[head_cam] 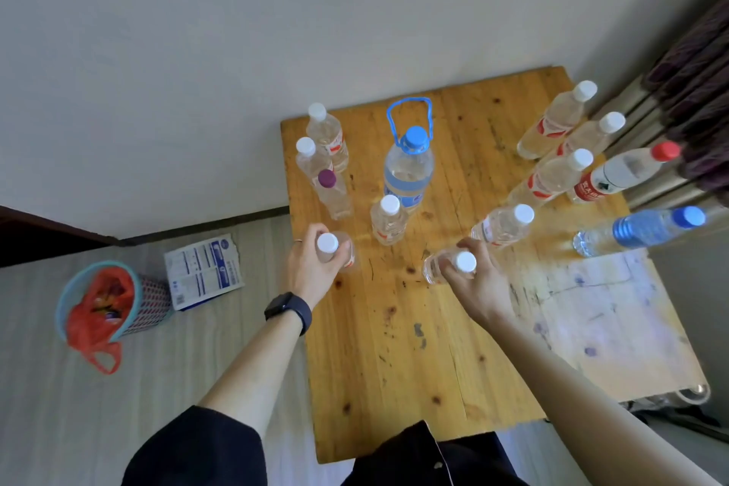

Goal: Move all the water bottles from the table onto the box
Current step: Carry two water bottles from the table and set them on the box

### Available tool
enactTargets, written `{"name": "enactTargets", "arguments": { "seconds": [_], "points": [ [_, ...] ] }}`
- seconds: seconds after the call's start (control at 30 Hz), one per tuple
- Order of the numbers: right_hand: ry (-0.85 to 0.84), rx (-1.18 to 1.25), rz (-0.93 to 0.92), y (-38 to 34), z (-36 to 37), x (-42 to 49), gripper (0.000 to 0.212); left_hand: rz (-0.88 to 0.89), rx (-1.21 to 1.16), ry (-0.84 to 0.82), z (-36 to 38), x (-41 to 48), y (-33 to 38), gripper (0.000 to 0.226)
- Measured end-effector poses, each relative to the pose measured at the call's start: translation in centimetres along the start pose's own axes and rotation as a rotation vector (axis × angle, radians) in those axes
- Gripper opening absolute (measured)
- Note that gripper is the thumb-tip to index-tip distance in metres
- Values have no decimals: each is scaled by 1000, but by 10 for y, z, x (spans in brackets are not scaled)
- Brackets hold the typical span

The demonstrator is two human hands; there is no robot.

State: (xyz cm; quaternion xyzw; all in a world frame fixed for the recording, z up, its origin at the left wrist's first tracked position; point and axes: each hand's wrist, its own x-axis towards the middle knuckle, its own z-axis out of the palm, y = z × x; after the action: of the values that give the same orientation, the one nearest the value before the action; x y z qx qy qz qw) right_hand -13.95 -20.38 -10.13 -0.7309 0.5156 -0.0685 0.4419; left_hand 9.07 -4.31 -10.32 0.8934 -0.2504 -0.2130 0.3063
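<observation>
Fingers (315, 232) of my left hand (311, 268) curl round a clear white-capped plastic bottle (327, 243) at the wooden table's (394, 367) nine o'clock edge, right hand (473, 284) gripping its twin (434, 270) mid-table, so I'd lift both straight up toward the flat white-and-blue box (203, 268) at nine.

Home room: worn wooden table (394, 347), lined waste basket (154, 298) on floor, curtain (694, 63).

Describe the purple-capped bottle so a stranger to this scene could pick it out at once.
On the wooden table, look along the left edge, left of the big blue-handled bottle, where three slim clear bottles stand close together. The purple-capped bottle is the one of them nearest the person. It alone has a purple cap; its two neighbours have white ones.
</observation>
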Motion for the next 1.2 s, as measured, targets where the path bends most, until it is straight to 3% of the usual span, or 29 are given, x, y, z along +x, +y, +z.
{"name": "enactTargets", "arguments": {
  "seconds": [0.1, 0.27, 0.4, 0.53, 0.67, 0.77, 0.9, 1.07, 1.2],
  "points": [
    [-24, 55, 43, 0, 10, 2, 42, -11, -35, -24, 11, 2, -2, 44],
    [-8, 52, 56, 2, 11, -7, 46, 11, -26, -47, 14, 0, 1, 28],
    [73, 58, 211, 2, -11, -28, 55, -124, -56, -106, 10, -16, -9, 50],
    [156, 172, 161, 0, -40, -75, 27, -127, -149, -210, 7, -46, 12, 44],
    [341, 309, 134, 4, -58, -120, 19, 2, -206, -350, 16, -76, 55, 50],
    [445, 353, 197, 20, -72, -159, 14, 97, -238, -408, 29, -102, 100, 36],
    [634, 393, 268, 54, -98, -228, 9, 337, -151, -545, 65, -152, 154, 44],
    [938, 403, 422, 119, -121, -359, 10, 695, 31, -720, 117, -265, 197, 44],
    [1152, 398, 578, 163, -116, -494, 10, 878, 65, -867, 152, -395, 196, 41]
  ]
}}
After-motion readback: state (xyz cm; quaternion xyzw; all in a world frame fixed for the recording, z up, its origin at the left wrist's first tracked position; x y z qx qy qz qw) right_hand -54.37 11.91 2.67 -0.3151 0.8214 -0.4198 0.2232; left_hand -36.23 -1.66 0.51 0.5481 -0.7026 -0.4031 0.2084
